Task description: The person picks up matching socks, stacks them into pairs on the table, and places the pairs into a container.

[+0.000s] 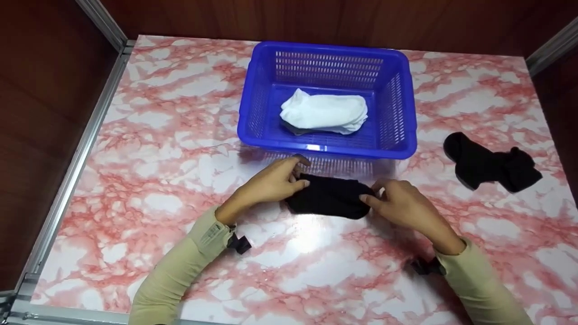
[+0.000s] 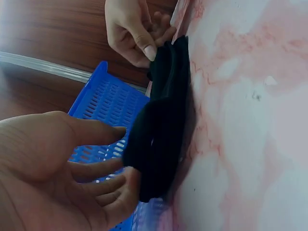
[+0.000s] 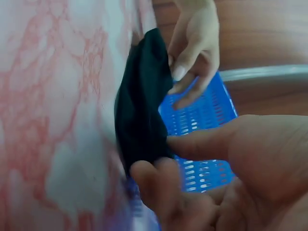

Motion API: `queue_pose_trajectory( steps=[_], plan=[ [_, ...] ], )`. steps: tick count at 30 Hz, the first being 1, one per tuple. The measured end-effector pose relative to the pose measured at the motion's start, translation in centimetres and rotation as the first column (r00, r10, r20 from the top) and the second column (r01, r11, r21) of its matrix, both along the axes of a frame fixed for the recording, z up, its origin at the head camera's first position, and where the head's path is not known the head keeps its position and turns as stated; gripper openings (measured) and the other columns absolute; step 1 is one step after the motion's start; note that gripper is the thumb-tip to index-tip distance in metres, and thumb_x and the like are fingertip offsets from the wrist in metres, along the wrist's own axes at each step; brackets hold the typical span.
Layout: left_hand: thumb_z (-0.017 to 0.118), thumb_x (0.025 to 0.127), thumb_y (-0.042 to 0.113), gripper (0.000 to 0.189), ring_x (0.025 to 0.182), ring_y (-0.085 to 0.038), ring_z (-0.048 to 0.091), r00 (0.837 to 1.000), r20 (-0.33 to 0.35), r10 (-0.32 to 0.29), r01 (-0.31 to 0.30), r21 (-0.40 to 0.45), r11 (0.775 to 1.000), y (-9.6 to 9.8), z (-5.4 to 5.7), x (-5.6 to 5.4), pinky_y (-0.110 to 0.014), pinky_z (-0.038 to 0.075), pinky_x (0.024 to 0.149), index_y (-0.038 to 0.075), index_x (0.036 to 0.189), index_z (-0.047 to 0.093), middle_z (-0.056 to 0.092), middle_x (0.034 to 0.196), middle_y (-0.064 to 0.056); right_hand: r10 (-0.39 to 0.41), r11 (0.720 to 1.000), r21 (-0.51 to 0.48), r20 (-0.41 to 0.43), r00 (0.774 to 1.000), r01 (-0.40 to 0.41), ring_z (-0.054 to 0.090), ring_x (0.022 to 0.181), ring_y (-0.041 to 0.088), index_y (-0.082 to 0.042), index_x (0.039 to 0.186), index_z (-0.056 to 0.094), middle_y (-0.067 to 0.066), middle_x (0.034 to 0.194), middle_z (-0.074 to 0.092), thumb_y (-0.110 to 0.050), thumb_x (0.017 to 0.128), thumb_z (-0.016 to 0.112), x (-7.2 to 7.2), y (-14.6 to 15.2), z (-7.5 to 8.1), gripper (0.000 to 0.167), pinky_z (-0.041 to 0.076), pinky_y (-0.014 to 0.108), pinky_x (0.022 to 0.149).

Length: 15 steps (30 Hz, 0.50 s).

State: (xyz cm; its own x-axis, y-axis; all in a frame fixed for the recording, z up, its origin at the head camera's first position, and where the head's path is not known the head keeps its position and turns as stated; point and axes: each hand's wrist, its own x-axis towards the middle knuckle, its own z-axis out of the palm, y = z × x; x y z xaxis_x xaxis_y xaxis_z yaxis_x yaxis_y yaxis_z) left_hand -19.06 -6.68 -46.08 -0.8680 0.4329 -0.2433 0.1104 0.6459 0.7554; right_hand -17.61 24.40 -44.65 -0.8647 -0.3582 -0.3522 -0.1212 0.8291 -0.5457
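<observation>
A black sock (image 1: 332, 196), laid out lengthwise and looking layered, is between my two hands in front of the basket. At its left end, my left hand (image 1: 273, 180) has its thumb over the sock's edge; in the left wrist view the fingers (image 2: 122, 192) touch that end, with thumb and fingers spread apart. My right hand (image 1: 404, 205) pinches the right end between thumb and fingers, as the right wrist view shows, where the sock (image 3: 142, 106) sags toward the table. Parts of the right fingers are hidden beneath it.
Behind the sock stands a blue plastic basket (image 1: 327, 151) with slotted sides. White socks (image 1: 325, 110) lie stacked in it, over something darker. More black socks (image 1: 490, 164) lie at the right on the marbled table (image 1: 162, 203). Brown panels surround the tabletop.
</observation>
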Motion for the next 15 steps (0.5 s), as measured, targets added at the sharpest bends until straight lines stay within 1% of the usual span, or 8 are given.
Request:
queue_pose_trajectory(
  steps=[2, 4, 6, 8, 10, 12, 14, 15],
  plan=[
    [0.069, 0.101, 0.022, 0.042, 0.091, -0.018, 0.062, 1.0, -0.005, 0.003, -0.003, -0.008, 1.0, -0.2, 0.0, 0.1, -0.037, 0.056, 0.085, 0.004, 0.138, 0.058, 0.067, 0.104, -0.008, -0.011, 1.0, 0.027, -0.059, 0.998, 0.012, 0.059, 0.061, 0.014, -0.009, 0.104, 0.071, -0.002, 0.068, 0.065, -0.04, 0.102, 0.066, 0.3, -0.1, 0.3, 0.032, 0.045, 0.031, 0.055],
    [0.069, 0.101, 0.022, 0.04, 0.089, -0.017, 0.062, 1.0, -0.011, 0.008, -0.008, -0.01, 1.0, -0.5, 0.2, 0.2, -0.036, 0.055, 0.084, 0.003, 0.134, 0.06, 0.068, 0.102, -0.007, -0.033, 0.999, 0.011, -0.118, 0.993, 0.035, 0.058, 0.057, 0.014, -0.008, 0.11, 0.068, 0.0, 0.068, 0.064, -0.041, 0.103, 0.064, 0.6, -0.3, 0.7, 0.034, 0.043, 0.032, 0.052],
    [0.07, 0.1, 0.022, 0.039, 0.088, -0.017, 0.062, 1.0, -0.01, 0.01, -0.01, -0.016, 1.0, -0.6, 0.3, 0.2, -0.035, 0.055, 0.083, 0.002, 0.133, 0.06, 0.068, 0.1, -0.006, -0.043, 0.998, -0.051, -0.172, 0.984, 0.034, 0.057, 0.058, 0.012, -0.007, 0.114, 0.068, 0.0, 0.07, 0.065, -0.039, 0.103, 0.066, 0.9, -0.7, 0.9, 0.034, 0.044, 0.031, 0.053],
    [0.072, 0.099, 0.02, 0.042, 0.086, -0.016, 0.063, 1.0, -0.005, 0.006, -0.006, -0.025, 1.0, -0.7, 0.4, 0.3, -0.035, 0.056, 0.083, 0.002, 0.135, 0.06, 0.069, 0.097, -0.005, -0.03, 0.987, -0.158, -0.19, 0.981, 0.0, 0.06, 0.062, 0.01, -0.004, 0.117, 0.068, 0.002, 0.075, 0.07, -0.033, 0.103, 0.068, 1.2, -1.2, 0.9, 0.032, 0.049, 0.028, 0.057],
    [0.072, 0.098, 0.017, 0.045, 0.085, -0.015, 0.064, 1.0, 0.005, -0.002, 0.002, -0.025, 1.0, -0.6, 0.4, 0.3, -0.034, 0.056, 0.084, 0.002, 0.138, 0.058, 0.069, 0.096, -0.005, 0.006, 0.96, -0.275, -0.156, 0.988, -0.049, 0.065, 0.071, 0.009, -0.002, 0.118, 0.069, 0.004, 0.084, 0.074, -0.024, 0.101, 0.071, 1.5, -1.9, 0.6, 0.028, 0.054, 0.026, 0.064],
    [0.071, 0.098, 0.013, 0.05, 0.085, -0.015, 0.063, 1.0, 0.018, -0.013, 0.013, -0.013, 1.0, -0.5, 0.5, 0.3, -0.033, 0.057, 0.084, 0.003, 0.143, 0.055, 0.069, 0.097, -0.005, 0.049, 0.923, -0.375, -0.093, 0.994, -0.081, 0.068, 0.082, 0.01, 0.0, 0.12, 0.069, 0.006, 0.093, 0.076, -0.018, 0.1, 0.073, 1.7, -2.7, 0.3, 0.028, 0.058, 0.024, 0.073],
    [0.07, 0.098, 0.011, 0.051, 0.085, -0.015, 0.063, 0.999, 0.026, -0.022, 0.021, 0.015, 1.0, -0.3, 0.7, 0.4, -0.032, 0.057, 0.084, 0.004, 0.146, 0.053, 0.068, 0.098, -0.005, 0.077, 0.893, -0.443, -0.019, 0.997, -0.077, 0.072, 0.093, 0.015, 0.003, 0.124, 0.067, 0.011, 0.104, 0.077, -0.017, 0.099, 0.073, 1.9, -3.5, 0.2, 0.032, 0.061, 0.025, 0.082],
    [0.069, 0.098, 0.011, 0.051, 0.086, -0.015, 0.063, 0.999, 0.029, -0.027, 0.026, 0.036, 0.999, -0.1, 0.9, 0.5, -0.032, 0.058, 0.084, 0.005, 0.147, 0.053, 0.068, 0.099, -0.006, 0.082, 0.885, -0.46, 0.014, 0.996, -0.067, 0.073, 0.098, 0.018, 0.003, 0.127, 0.066, 0.013, 0.109, 0.076, -0.017, 0.099, 0.073, 2.0, -3.9, 0.2, 0.035, 0.061, 0.026, 0.085]
  ],
)
